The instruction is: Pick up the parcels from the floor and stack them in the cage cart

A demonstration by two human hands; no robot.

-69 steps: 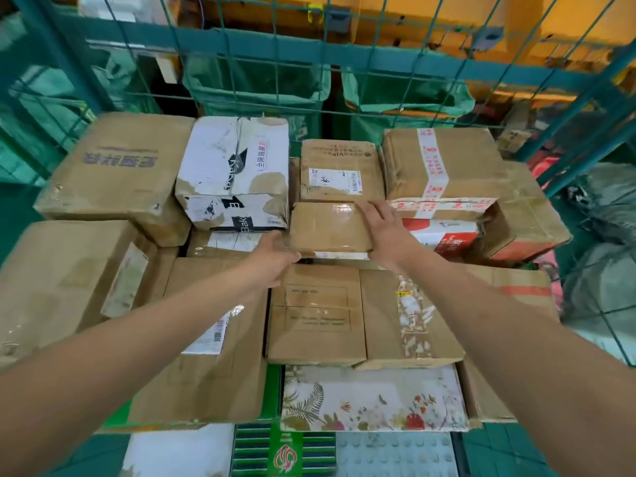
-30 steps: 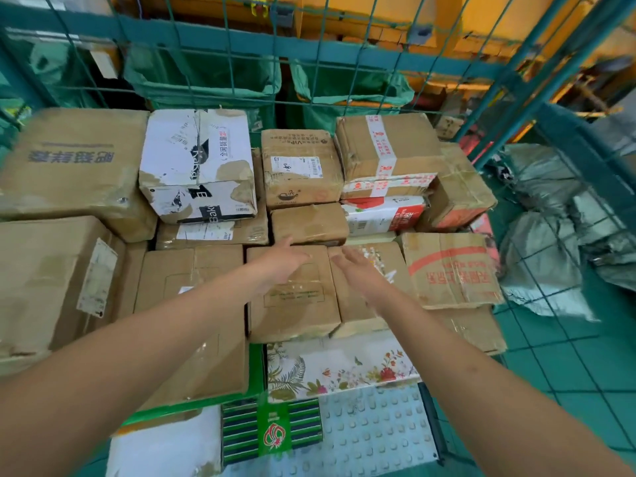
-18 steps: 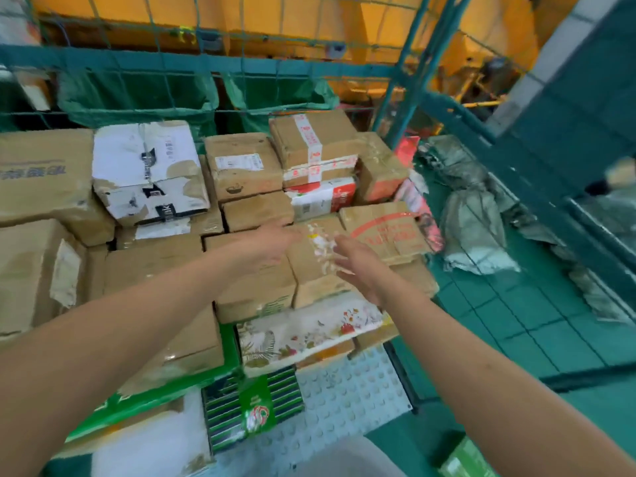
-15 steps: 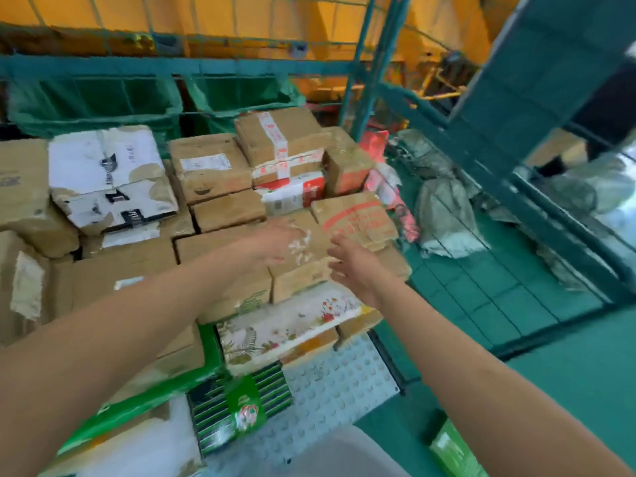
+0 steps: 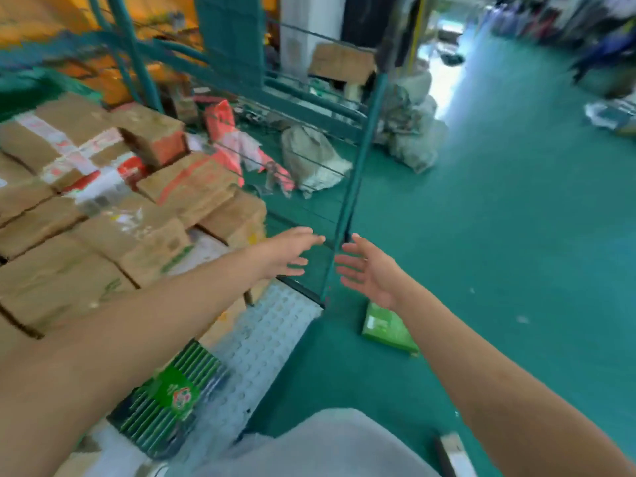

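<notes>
In the head view, the only one here, the person is standing between two loads: both arms are reaching forward across the middle of the frame and neither is carrying anything. The left hand (image 5: 287, 251) is hanging with its grip apart, fingers straight and loosely spread, over the near right corner of the cage cart (image 5: 347, 201), whose teal post is running down the centre of the frame. The right hand (image 5: 370, 270) is likewise showing its grip apart, palm turned inward and fingers splayed, just right of that post and above the green floor (image 5: 499, 235). The stacked parcels (image 5: 144, 232), brown cartons blurred by motion, are filling the left half of the frame inside the cart. A green parcel (image 5: 389, 328) is lying flat on the floor at lower centre, just below the right wrist and just outside the cart's corner. Grey bags (image 5: 411, 139) are sitting on the floor in the upper centre. Judging from this, the fetching step is in hand. The next move is calling for a bend down, one hand on each side of the green parcel, and a firm hold before lifting it onto the stack.
</notes>
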